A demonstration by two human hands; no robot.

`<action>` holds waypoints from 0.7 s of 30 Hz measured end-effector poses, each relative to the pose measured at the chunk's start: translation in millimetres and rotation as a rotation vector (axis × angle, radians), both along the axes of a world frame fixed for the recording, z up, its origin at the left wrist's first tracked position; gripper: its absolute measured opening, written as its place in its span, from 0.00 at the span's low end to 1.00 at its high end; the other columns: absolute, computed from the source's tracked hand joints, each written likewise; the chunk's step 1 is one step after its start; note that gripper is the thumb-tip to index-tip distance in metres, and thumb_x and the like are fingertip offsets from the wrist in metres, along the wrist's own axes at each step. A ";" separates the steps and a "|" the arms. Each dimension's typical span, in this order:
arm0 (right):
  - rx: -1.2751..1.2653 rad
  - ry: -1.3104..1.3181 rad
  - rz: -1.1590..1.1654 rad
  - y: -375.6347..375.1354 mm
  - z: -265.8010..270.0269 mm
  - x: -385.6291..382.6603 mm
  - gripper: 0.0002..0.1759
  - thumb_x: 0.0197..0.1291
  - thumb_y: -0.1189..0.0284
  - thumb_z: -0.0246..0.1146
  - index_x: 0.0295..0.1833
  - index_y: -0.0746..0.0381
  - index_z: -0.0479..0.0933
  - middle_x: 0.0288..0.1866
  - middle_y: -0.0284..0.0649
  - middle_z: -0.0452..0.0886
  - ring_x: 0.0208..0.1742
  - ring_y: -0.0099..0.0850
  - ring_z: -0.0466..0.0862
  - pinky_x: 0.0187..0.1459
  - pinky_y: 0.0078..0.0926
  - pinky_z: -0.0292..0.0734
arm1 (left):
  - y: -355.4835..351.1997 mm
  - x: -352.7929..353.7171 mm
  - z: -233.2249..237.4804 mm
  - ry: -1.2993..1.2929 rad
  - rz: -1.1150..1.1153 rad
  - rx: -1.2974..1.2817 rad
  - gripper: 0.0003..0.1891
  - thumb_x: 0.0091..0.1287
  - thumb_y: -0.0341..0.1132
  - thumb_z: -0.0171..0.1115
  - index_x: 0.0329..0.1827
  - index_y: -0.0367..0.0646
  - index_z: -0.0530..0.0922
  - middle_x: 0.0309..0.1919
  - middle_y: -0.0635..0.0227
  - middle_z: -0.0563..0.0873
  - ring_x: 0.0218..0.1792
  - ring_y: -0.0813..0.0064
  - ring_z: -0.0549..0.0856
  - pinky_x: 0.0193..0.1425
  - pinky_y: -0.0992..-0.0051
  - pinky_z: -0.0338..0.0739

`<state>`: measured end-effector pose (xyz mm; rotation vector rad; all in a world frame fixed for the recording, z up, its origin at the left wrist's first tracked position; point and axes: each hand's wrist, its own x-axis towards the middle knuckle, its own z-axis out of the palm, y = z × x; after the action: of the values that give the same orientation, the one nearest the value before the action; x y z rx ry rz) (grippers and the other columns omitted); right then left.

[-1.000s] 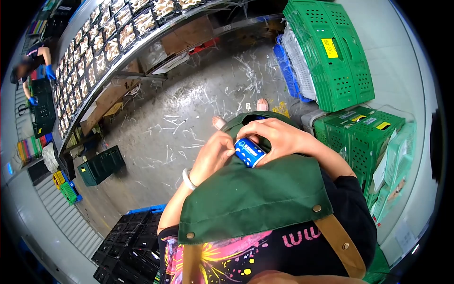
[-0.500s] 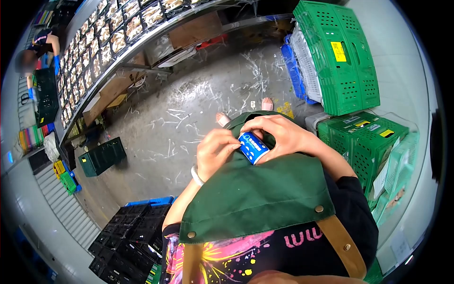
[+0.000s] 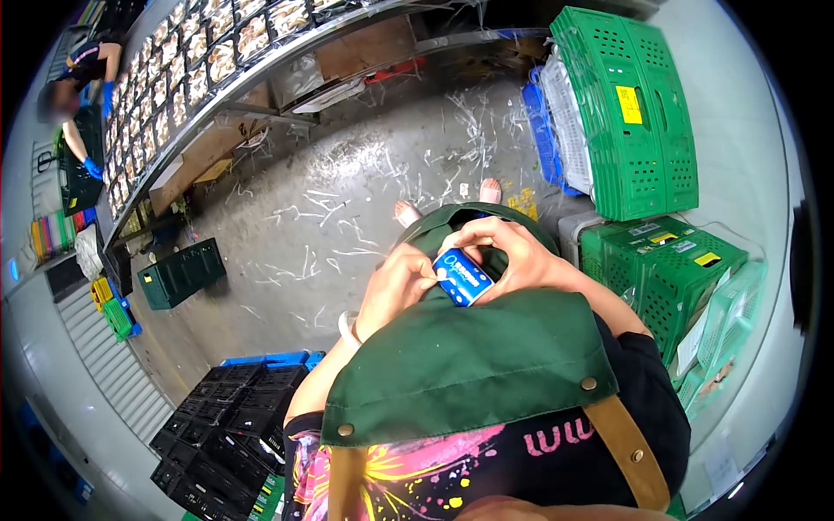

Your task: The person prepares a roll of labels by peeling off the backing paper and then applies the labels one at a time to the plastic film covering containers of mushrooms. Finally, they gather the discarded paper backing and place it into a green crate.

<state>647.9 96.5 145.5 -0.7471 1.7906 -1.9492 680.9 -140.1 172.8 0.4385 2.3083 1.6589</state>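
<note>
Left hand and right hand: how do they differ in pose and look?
The left hand has its thumb and fingertips at one edge of the blue printed cylinder, while the right hand curls around the other side. A white wristband circles the left hand's wrist; the right hand's wrist shows none. Both are bare, without gloves.

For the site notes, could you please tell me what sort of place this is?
Probably a food-packing room: rows of black trays of pale food line a long table, a gloved co-worker stands beside it, and green crates are stacked nearby.
</note>
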 end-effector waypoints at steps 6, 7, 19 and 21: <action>0.072 -0.057 -0.016 1.2 4.3 -4.0 0.48 0.35 0.69 0.84 0.63 0.63 0.65 0.54 0.43 0.80 0.46 0.30 0.81 0.53 0.30 0.77 | 5.9 -0.6 -0.8 -0.052 0.131 0.198 0.14 0.56 0.24 0.72 0.43 0.39 0.78 0.40 0.61 0.79 0.43 0.64 0.81 0.48 0.66 0.76; 0.063 -0.045 -0.015 0.5 3.6 -4.2 0.48 0.35 0.69 0.84 0.63 0.63 0.65 0.55 0.43 0.80 0.46 0.30 0.81 0.53 0.30 0.77 | 7.8 -2.8 -0.3 -0.156 0.204 0.388 0.15 0.55 0.25 0.73 0.45 0.38 0.80 0.42 0.61 0.79 0.45 0.65 0.80 0.49 0.65 0.76; 0.049 -0.103 -0.018 -6.0 -2.6 2.8 0.46 0.34 0.70 0.84 0.61 0.63 0.68 0.49 0.38 0.80 0.42 0.27 0.78 0.51 0.29 0.76 | 1.7 -1.2 -13.0 0.068 0.115 0.232 0.12 0.52 0.17 0.72 0.39 0.37 0.87 0.35 0.65 0.82 0.34 0.77 0.80 0.36 0.80 0.74; 0.050 -0.107 -0.009 -5.1 -3.9 5.6 0.45 0.35 0.71 0.83 0.61 0.63 0.69 0.48 0.38 0.80 0.43 0.27 0.78 0.52 0.29 0.76 | 6.3 3.9 -13.5 0.171 0.179 0.161 0.08 0.54 0.17 0.71 0.36 0.36 0.85 0.33 0.65 0.82 0.32 0.76 0.80 0.34 0.78 0.74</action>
<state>653.5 91.4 141.5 -0.6073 1.7748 -1.9053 684.8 -133.7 159.3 0.4334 2.4053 1.9737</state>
